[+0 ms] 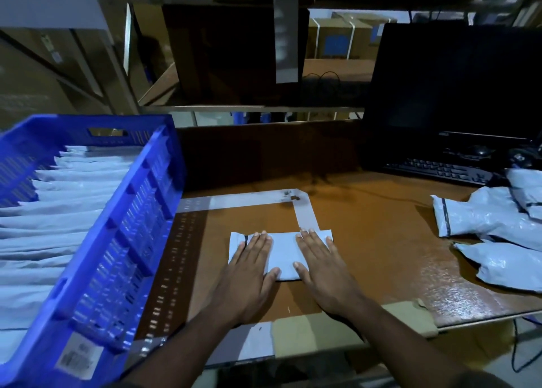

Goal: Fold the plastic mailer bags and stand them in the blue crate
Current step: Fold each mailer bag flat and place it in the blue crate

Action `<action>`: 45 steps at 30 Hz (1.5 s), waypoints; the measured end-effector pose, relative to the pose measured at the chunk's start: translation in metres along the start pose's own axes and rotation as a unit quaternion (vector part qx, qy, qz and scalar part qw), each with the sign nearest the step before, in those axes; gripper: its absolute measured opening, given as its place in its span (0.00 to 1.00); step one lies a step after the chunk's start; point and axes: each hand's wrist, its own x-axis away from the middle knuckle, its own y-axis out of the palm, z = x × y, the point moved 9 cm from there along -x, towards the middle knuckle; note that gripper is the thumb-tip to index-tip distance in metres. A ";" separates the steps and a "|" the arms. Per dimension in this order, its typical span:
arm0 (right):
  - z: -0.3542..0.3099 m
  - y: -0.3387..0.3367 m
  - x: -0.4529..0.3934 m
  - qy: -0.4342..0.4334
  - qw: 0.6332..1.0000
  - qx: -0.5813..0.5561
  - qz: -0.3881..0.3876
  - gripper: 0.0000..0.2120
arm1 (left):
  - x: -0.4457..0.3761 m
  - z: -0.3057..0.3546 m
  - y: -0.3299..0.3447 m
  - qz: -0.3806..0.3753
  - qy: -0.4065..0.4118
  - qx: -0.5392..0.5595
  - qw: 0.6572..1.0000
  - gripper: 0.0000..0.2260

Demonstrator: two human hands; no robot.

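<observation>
Left hand (pixel 252 258), right hand (pixel 318 260): both spread flat, pressing a folded mailer (pixel 283 254) on the desk (pixel 381 241). Best to sweep outward and crease firmly (trapped air springs folds open). Crate (pixel 137 226): left, mailers standing inside. Unfolded mailers (pixel 492 220): right, cut off. Beyond: keyboard (pixel 440 169), dim.

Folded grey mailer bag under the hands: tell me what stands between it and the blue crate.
Nothing visible does. The folded grey plastic mailer bag lies flat under the left hand and right hand; only bare brown tabletop separates it from the blue plastic crate, whose near wall it must be lifted over.
</observation>
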 end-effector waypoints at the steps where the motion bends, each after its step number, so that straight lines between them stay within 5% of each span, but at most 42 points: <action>1: 0.001 -0.002 -0.002 0.000 1.000 -0.008 -0.001 0.34 | -0.002 -0.004 -0.003 0.006 -0.013 0.010 1.000 0.34; 11: 0.027 -0.014 0.026 0.067 0.993 -0.093 0.034 0.39 | 0.011 -0.030 -0.020 -0.010 -0.036 -0.007 0.999 0.40; 16: 0.025 -0.012 0.053 0.040 0.990 -0.127 0.039 0.32 | 0.022 -0.042 -0.042 0.053 -0.049 0.103 0.992 0.36; 20: 0.021 -0.018 0.062 0.055 0.978 -0.180 0.092 0.23 | 0.039 -0.027 -0.032 -0.010 0.013 0.080 0.997 0.36; 26: 0.011 -0.040 0.071 0.085 0.975 -0.138 0.149 0.17 | 0.045 -0.028 -0.041 0.024 -0.003 0.116 0.993 0.33; 35: -0.009 -0.113 0.073 0.087 0.927 -0.284 0.231 0.18 | 0.058 -0.013 -0.167 0.225 -0.063 0.233 0.944 0.15; 38: -0.026 -0.123 0.064 0.051 0.921 -0.336 0.190 0.23 | 0.065 -0.009 -0.213 0.232 -0.069 0.252 0.937 0.09; 42: -0.055 -0.144 0.053 -0.001 0.879 -0.438 0.188 0.12 | 0.078 -0.007 -0.262 0.220 -0.076 0.277 0.932 0.10; 45: -0.088 -0.154 0.044 -0.050 0.860 -0.484 0.152 0.14 | 0.097 -0.012 -0.290 0.230 -0.076 0.354 0.903 0.12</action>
